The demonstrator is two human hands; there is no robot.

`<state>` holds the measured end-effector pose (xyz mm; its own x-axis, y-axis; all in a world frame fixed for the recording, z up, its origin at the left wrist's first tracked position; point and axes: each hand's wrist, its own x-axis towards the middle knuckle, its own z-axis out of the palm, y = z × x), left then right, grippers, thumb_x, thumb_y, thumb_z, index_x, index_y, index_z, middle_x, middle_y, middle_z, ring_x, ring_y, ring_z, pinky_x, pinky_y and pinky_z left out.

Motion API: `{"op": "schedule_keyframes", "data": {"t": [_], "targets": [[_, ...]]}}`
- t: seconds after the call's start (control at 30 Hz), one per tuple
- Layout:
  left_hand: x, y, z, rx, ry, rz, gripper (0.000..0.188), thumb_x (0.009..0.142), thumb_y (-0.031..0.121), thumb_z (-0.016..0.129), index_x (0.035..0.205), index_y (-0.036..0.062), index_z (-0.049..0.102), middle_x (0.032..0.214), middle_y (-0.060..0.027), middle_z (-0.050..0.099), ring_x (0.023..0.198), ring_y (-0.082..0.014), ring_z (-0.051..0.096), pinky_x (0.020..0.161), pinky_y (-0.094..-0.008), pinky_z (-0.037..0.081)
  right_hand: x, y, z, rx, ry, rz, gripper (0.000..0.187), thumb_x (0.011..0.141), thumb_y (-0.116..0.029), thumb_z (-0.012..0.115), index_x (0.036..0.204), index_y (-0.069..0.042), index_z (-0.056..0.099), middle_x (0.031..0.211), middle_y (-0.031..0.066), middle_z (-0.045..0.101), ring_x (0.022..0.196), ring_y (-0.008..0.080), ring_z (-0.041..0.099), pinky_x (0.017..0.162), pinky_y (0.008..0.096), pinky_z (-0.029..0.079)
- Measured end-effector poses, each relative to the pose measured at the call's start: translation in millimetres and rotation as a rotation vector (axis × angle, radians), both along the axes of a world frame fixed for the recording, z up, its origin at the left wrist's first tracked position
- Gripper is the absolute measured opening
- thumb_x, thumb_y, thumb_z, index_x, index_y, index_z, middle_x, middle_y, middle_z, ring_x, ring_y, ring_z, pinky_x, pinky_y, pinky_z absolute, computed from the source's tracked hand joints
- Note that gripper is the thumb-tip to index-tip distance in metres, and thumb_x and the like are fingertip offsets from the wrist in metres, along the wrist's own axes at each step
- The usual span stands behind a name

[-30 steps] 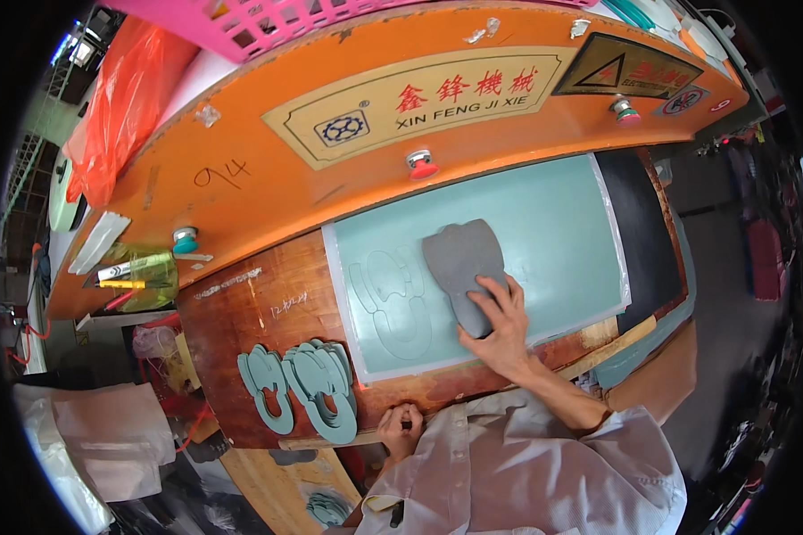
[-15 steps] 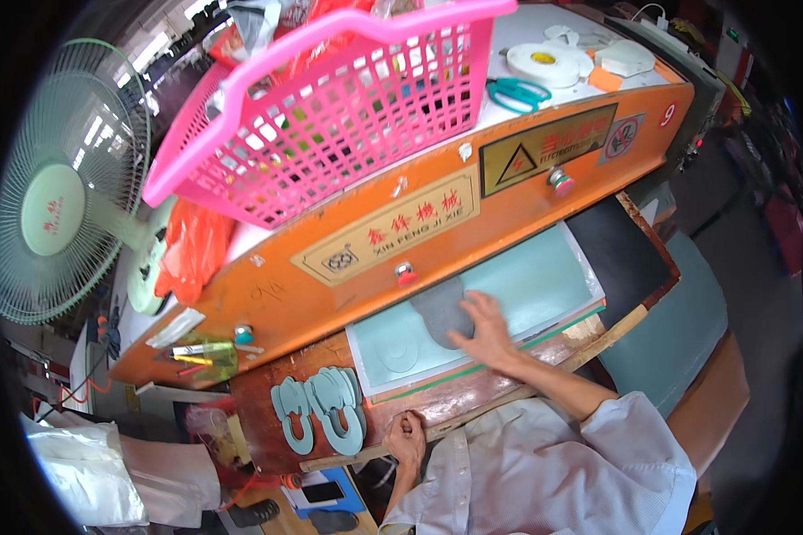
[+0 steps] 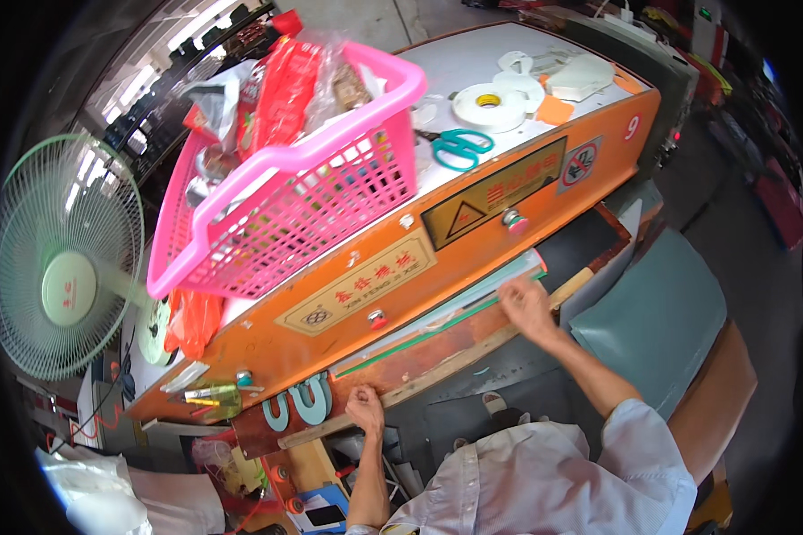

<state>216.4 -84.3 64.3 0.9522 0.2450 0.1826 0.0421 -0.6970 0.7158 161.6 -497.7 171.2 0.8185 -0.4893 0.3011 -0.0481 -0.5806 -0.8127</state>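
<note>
My left hand (image 3: 366, 409) is closed at the wooden front edge of the brown work table (image 3: 428, 355), right of the pale blue-green U-shaped pieces (image 3: 312, 400). Whether anything is inside its fingers is hidden. At the right end of the green-edged board (image 3: 455, 314), my right hand (image 3: 525, 308) is closed too, its fingers curled against or beside the board's corner; what they hold, if anything, does not show. The board carries a pale blue-green sheet (image 3: 500, 275) and lies mostly beneath the machine's orange beam (image 3: 455, 254).
On the machine top stand a pink basket (image 3: 303, 201) of packages, teal-handled scissors (image 3: 462, 149) and a white tape roll (image 3: 489, 105). Round buttons (image 3: 377, 318) stick out of the beam. A fan (image 3: 70, 285) is at the left, blue-green material (image 3: 656, 308) at the right.
The board and sheet have slid back under the orange beam. My right hand has left the dark grey piece, now out of sight, and closed at the board's right end. The view has shifted.
</note>
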Motion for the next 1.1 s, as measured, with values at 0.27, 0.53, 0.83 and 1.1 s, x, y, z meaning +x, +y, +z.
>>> {"op": "schedule_keyframes", "data": {"t": [0.27,0.53,0.83,1.1], "targets": [[4,1,3,0.005,0.033,0.042,0.031,0.090,0.027,0.070,0.075,0.0000,0.070,0.058,-0.0071,0.063,0.055,-0.0186,0.061,0.057,-0.0402,0.048,-25,80,-79,-0.188,-0.003,0.217,0.019,0.089,-0.017,0.074,0.104,-0.004,0.074,0.099,0.0134,0.073,0.099,0.0333,0.068,0.095,0.0481,0.049],[4,9,-14,0.004,-0.004,-0.016,0.028,0.089,0.027,0.069,0.075,0.0021,0.068,0.062,-0.0132,0.066,0.060,-0.0251,0.067,0.063,-0.0444,0.052,-27,99,-95,-0.183,-0.041,0.245,0.012,0.088,-0.017,0.073,0.090,-0.005,0.075,0.089,0.0163,0.073,0.096,0.0372,0.068,0.098,0.0488,0.049],[-61,21,-36,-0.122,0.031,-0.040,0.027,0.090,0.022,0.068,0.074,0.0006,0.065,0.057,-0.0127,0.061,0.054,-0.0226,0.060,0.058,-0.0441,0.047,-80,113,-103,-0.110,0.119,0.162,0.017,0.088,-0.020,0.073,0.086,-0.004,0.080,0.080,0.0241,0.073,0.086,0.0452,0.070,0.082,0.0525,0.056],[-175,27,-39,0.092,0.039,0.032,0.030,0.092,0.027,0.068,0.070,0.0053,0.065,0.061,-0.0145,0.064,0.057,-0.0386,0.063,0.058,-0.0550,0.046,-49,190,-82,-0.270,0.143,0.167,0.065,0.078,-0.030,0.087,0.132,-0.002,0.066,0.153,0.0227,0.047,0.137,0.0475,0.044,0.113,0.0555,0.042]]}}
